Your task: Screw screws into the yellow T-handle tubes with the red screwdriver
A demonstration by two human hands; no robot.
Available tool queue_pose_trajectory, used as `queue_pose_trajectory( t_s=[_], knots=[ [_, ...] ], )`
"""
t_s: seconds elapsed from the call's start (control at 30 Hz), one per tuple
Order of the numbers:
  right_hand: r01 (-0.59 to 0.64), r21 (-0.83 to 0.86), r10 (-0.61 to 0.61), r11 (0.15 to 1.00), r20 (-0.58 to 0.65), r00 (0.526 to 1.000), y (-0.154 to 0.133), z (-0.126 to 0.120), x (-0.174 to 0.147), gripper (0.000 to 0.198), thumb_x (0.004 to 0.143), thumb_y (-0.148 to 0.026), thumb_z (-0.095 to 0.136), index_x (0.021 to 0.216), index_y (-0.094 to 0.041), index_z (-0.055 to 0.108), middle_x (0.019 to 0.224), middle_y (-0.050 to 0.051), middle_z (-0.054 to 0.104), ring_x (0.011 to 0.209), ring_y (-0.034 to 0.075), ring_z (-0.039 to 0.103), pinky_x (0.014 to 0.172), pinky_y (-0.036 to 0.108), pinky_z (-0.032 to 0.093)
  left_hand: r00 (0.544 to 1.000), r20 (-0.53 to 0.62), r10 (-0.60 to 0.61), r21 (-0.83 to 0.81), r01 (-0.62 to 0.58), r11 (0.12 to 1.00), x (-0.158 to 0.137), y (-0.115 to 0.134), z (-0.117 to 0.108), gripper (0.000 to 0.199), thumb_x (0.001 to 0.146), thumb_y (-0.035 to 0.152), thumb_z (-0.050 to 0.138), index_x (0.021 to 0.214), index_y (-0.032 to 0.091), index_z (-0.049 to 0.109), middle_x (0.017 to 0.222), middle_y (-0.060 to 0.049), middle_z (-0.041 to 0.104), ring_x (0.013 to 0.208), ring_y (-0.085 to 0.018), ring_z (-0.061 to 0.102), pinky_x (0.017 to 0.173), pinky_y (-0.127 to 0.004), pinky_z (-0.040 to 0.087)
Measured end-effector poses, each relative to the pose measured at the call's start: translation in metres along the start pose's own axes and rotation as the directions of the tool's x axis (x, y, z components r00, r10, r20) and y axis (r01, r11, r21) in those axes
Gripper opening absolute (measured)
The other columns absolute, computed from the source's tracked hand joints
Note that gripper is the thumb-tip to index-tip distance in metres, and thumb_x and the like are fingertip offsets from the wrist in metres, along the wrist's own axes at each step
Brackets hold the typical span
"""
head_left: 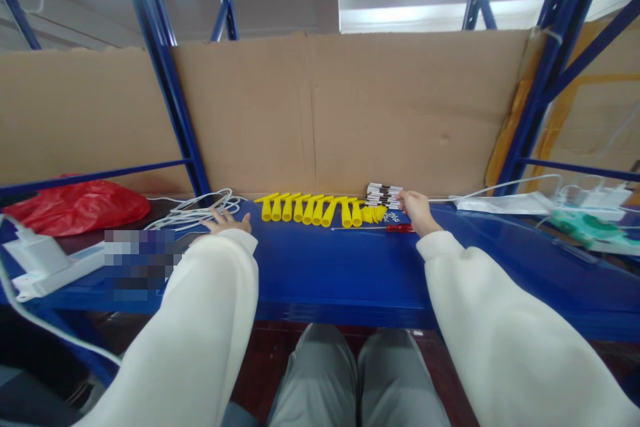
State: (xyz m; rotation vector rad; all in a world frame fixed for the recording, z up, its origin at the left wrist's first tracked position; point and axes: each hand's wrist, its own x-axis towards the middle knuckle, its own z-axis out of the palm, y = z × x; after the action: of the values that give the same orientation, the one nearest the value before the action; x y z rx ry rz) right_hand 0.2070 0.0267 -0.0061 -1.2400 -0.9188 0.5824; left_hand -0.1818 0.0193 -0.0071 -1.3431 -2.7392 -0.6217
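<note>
My right hand is at the right end of a stack of white pieces with black bands, its fingertips pinched at the stack's edge. Just below that hand lies a screwdriver with a red handle, its shaft pointing left. Small silver screws are scattered beside it, next to a cluster of small yellow parts. A row of yellow tube-shaped pieces with slanted flat tops stretches along the back. My left hand, fingers spread and holding nothing, rests near the row's left end by coiled white cable.
A red plastic bag and a white power strip with plugs are on the left of the blue shelf. Cardboard walls off the back between blue posts. On the right are a white packet and a green item.
</note>
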Motion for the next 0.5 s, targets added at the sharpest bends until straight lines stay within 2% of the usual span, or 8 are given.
queue_pose_trajectory(
  t_s=[0.1, 0.2, 0.27, 0.37, 0.43, 0.5],
  knots=[
    [0.013, 0.003, -0.013, 1.000, 0.003, 1.000, 0.002, -0.001, 0.003, 0.023, 0.077, -0.016, 0.060, 0.055, -0.019, 0.055, 0.056, -0.001, 0.059, 0.049, 0.009, 0.046, 0.047, 0.022, 0.036, 1.000, -0.013, 0.004, -0.016, -0.005, 1.000, 0.002, -0.001, -0.001, 0.073, 0.100, 0.044, 0.028, 0.161, 0.005, 0.024, 0.170, -0.016, 0.003, 0.157, -0.040, 0.003, 0.117, -0.071, 0.022],
    [0.011, 0.018, -0.011, 1.000, -0.003, 1.000, 0.003, -0.002, 0.004, 0.020, 0.076, -0.017, 0.061, 0.057, -0.019, 0.054, 0.056, -0.002, 0.059, 0.049, 0.009, 0.046, 0.046, 0.021, 0.035, 0.991, -0.114, 0.063, -0.043, -0.068, 0.997, 0.003, 0.001, -0.002, 0.070, 0.099, 0.043, 0.027, 0.161, 0.010, 0.029, 0.171, -0.012, 0.009, 0.158, -0.037, 0.002, 0.116, -0.076, 0.017],
    [0.006, 0.029, -0.006, 1.000, -0.006, 1.000, 0.004, -0.002, 0.005, 0.020, 0.076, -0.017, 0.061, 0.057, -0.020, 0.054, 0.055, -0.002, 0.059, 0.049, 0.009, 0.046, 0.045, 0.021, 0.034, 0.977, -0.177, 0.123, -0.088, -0.140, 0.986, 0.005, 0.007, -0.002, 0.067, 0.098, 0.040, 0.030, 0.158, 0.010, 0.035, 0.170, -0.015, 0.016, 0.158, -0.037, 0.006, 0.118, -0.074, 0.014],
    [0.015, 0.035, -0.015, 0.999, -0.005, 1.000, 0.006, -0.003, 0.008, 0.020, 0.076, -0.018, 0.061, 0.057, -0.020, 0.054, 0.056, -0.001, 0.060, 0.048, 0.009, 0.046, 0.045, 0.021, 0.035, 0.958, -0.233, 0.168, -0.186, -0.214, 0.959, 0.007, 0.023, -0.001, 0.065, 0.094, 0.033, 0.038, 0.155, 0.010, 0.040, 0.167, -0.021, 0.025, 0.155, -0.040, 0.019, 0.116, -0.073, 0.021],
    [0.023, 0.029, -0.023, 0.999, -0.003, 1.000, 0.007, -0.004, 0.010, 0.019, 0.075, -0.020, 0.062, 0.057, -0.021, 0.055, 0.056, -0.001, 0.060, 0.048, 0.010, 0.047, 0.044, 0.021, 0.035, 0.957, -0.229, 0.178, -0.210, -0.227, 0.951, 0.006, 0.037, 0.001, 0.064, 0.089, 0.026, 0.043, 0.150, 0.008, 0.046, 0.163, -0.023, 0.034, 0.152, -0.040, 0.029, 0.116, -0.072, 0.025],
    [0.027, 0.021, -0.026, 0.999, -0.002, 1.000, 0.009, -0.005, 0.012, 0.019, 0.075, -0.022, 0.062, 0.058, -0.021, 0.055, 0.054, -0.001, 0.059, 0.048, 0.011, 0.047, 0.043, 0.021, 0.034, 0.968, -0.163, 0.190, -0.221, -0.224, 0.949, 0.003, 0.049, 0.003, 0.061, 0.084, 0.021, 0.048, 0.144, 0.008, 0.053, 0.154, -0.025, 0.047, 0.146, -0.041, 0.039, 0.113, -0.071, 0.030]
  ],
)
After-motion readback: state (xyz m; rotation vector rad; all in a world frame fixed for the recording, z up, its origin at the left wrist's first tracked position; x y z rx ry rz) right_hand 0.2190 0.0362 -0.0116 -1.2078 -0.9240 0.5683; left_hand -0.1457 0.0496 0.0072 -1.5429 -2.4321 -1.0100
